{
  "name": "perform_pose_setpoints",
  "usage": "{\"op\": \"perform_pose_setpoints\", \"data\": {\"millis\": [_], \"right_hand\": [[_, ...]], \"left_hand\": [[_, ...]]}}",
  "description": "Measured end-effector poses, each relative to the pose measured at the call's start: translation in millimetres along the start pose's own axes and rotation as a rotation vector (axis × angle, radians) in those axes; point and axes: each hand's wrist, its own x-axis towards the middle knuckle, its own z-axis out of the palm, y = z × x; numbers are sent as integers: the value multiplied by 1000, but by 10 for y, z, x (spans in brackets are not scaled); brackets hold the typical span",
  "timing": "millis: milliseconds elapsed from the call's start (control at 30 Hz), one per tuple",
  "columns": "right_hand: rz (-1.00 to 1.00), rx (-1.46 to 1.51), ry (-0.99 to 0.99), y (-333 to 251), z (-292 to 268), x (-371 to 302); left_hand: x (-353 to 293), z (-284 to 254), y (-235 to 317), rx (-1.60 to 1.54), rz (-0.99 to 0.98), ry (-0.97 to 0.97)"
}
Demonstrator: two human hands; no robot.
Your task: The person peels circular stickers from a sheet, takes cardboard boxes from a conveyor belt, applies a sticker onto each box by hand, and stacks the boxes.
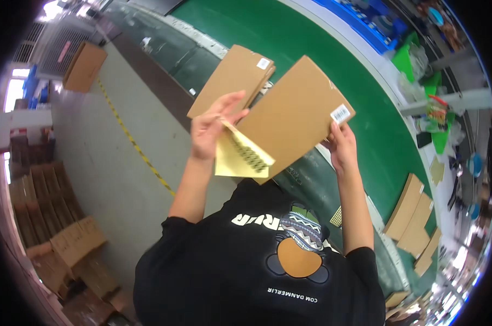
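Note:
My left hand (209, 130) pinches the top corner of a yellow paper sheet (232, 160). The sheet hangs tilted, and rows of dark marks show on it. A flat brown cardboard box (297, 111) is gripped at its right edge by my right hand (341, 145), with the thumb just below a white barcode label (340, 113). The sheet overlaps the box's lower left part. Just beyond my left hand, a second flat cardboard box (229, 81) lies over the near edge of the green conveyor belt (376, 136), and it too bears a white label.
Several flat cardboard boxes (412, 217) lie on the belt at the right. A blue bin (365, 22) stands on the far side. Many cartons (77, 239) are stacked on the floor at the left, near a yellow-striped floor line (127, 133). Another carton (85, 67) stands further off.

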Motion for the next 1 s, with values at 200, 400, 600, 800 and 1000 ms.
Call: {"op": "perform_pose_setpoints", "data": {"millis": [200,400,600,800,1000], "right_hand": [[61,10,-138,174,873,1202],[156,-271,-50,755,1269,2065],[91,-767,-84,808,1302,2452],[-435,-1254,-17,1005,1273,2781],[-257,-1091,-212,937,1198,3061]], "left_hand": [[-944,-828,137,-384,151,439],[-1292,-1181,-477,-266,-52,1027],[-1047,-1318,-992,-263,-109,1067],[-654,-1352,-906,-186,-133,1154],[-512,-1313,-876,-177,-195,1094]]}}
